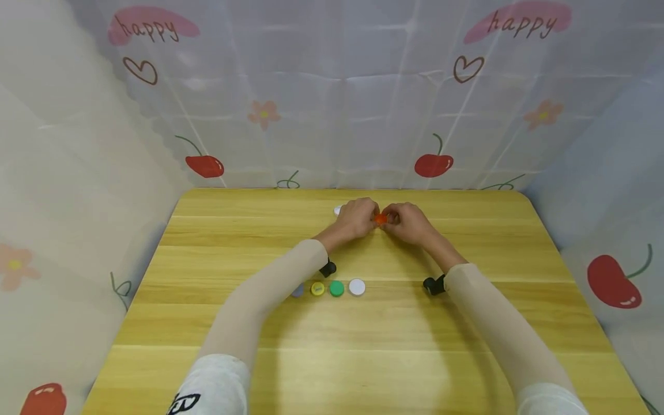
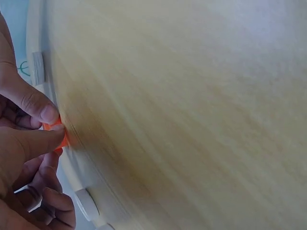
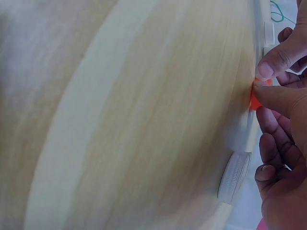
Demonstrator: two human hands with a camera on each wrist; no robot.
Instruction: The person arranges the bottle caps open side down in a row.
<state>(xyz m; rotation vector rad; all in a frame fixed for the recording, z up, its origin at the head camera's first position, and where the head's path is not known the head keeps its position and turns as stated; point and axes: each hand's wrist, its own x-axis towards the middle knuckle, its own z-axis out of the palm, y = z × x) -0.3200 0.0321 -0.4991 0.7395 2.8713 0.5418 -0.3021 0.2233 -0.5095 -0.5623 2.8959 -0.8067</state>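
Note:
A small orange cap (image 1: pixel 381 219) is between my two hands near the back of the table, close over the wood. My left hand (image 1: pixel 357 216) pinches its left side with thumb and fingertips. From the other side, my right hand (image 1: pixel 410 223) pinches it too, so the fingertips of both hands meet there. Fingers cover much of the orange cap (image 3: pixel 254 99) in the right wrist view. Just left of my left hand, a white cap (image 1: pixel 338 210) lies partly hidden behind it.
Nearer my body, a row of round caps lies on the wooden table (image 1: pixel 373 369): a purple-blue cap (image 1: pixel 298 290) partly behind the left sleeve, a yellow cap (image 1: pixel 317 289), a green cap (image 1: pixel 336 288) and a white cap (image 1: pixel 357 287). A printed curtain (image 1: pixel 332 132) hangs behind the table.

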